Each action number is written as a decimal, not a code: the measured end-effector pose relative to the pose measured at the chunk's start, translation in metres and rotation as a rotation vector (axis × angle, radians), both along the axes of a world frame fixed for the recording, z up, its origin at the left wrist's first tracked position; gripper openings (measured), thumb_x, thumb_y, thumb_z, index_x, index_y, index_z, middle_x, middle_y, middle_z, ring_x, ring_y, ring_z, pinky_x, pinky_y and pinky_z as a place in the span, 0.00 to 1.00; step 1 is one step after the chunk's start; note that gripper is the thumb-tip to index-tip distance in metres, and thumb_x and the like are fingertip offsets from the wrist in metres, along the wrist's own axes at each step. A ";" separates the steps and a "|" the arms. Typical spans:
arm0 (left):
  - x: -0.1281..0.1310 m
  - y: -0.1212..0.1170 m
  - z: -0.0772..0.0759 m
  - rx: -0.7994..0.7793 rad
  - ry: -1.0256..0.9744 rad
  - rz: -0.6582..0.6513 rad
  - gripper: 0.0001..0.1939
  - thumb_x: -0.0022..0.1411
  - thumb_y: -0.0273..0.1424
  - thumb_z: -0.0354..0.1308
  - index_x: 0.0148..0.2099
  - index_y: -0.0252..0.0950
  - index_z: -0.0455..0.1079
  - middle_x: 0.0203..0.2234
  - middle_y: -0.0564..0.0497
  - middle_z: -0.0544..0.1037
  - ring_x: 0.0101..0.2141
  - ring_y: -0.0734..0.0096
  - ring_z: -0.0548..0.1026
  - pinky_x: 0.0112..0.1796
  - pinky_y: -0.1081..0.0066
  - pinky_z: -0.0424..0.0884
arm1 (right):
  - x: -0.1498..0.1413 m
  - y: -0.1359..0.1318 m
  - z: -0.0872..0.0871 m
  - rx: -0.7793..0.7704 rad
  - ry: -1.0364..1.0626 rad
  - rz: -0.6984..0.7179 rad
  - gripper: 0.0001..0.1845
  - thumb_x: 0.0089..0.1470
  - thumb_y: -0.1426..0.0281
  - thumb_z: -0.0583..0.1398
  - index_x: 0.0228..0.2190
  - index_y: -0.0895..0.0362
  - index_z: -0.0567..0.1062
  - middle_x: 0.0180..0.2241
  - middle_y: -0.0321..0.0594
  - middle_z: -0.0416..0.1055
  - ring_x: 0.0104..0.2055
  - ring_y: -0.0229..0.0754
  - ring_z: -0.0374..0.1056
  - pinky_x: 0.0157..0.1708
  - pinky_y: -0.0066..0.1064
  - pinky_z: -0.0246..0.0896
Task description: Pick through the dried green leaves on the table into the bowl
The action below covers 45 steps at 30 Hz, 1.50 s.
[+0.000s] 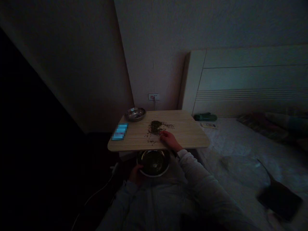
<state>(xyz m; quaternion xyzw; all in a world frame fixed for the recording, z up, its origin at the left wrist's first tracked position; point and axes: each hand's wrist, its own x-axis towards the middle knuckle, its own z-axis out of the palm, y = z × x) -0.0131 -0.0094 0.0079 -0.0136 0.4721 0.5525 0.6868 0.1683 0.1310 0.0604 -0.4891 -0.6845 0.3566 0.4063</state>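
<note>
Small dark greenish grains point(156, 125) lie in a loose pile on the pale wooden table point(134, 138), with scattered ones around it. My right hand point(169, 140) rests at the near right side of the pile, its fingers curled together; what is between them, if anything, is too small to tell. Below the table's front edge, my left hand point(136, 173) grips the left rim of a shiny metal bowl point(154, 175). The bowl's inside is dark, and some of the same grains seem to lie in it. The far part of its rim is under the table edge.
A second metal bowl point(135, 114) stands at the table's back left corner, with a lit phone point(119, 132) in front of it. To the right is a bed point(223, 141) with a green bottle-like object point(205, 117) and a dark flat object point(280, 199). A white cable point(97, 192) runs at the left.
</note>
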 end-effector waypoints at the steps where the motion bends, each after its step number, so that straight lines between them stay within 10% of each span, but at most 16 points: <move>1: 0.000 0.000 0.001 -0.010 0.001 -0.006 0.12 0.49 0.18 0.52 0.35 0.32 0.72 0.22 0.49 0.79 0.31 0.60 0.79 0.36 0.62 0.74 | 0.000 0.000 0.000 -0.007 0.015 -0.001 0.13 0.41 0.73 0.55 0.31 0.56 0.75 0.23 0.33 0.70 0.27 0.38 0.64 0.32 0.29 0.61; 11: 0.003 -0.002 0.011 -0.012 -0.016 0.010 0.12 0.48 0.17 0.51 0.34 0.32 0.71 0.22 0.47 0.79 0.35 0.58 0.79 0.39 0.61 0.74 | -0.001 -0.007 0.006 0.016 -0.008 -0.279 0.09 0.46 0.67 0.53 0.25 0.56 0.71 0.23 0.35 0.68 0.29 0.40 0.63 0.33 0.30 0.57; 45: -0.003 0.000 -0.006 0.056 -0.040 -0.011 0.17 0.47 0.19 0.53 0.41 0.33 0.72 0.28 0.48 0.81 0.37 0.58 0.79 0.41 0.59 0.74 | 0.000 -0.013 0.005 0.058 -0.198 -0.231 0.09 0.49 0.67 0.52 0.24 0.55 0.70 0.23 0.34 0.67 0.27 0.38 0.61 0.30 0.27 0.54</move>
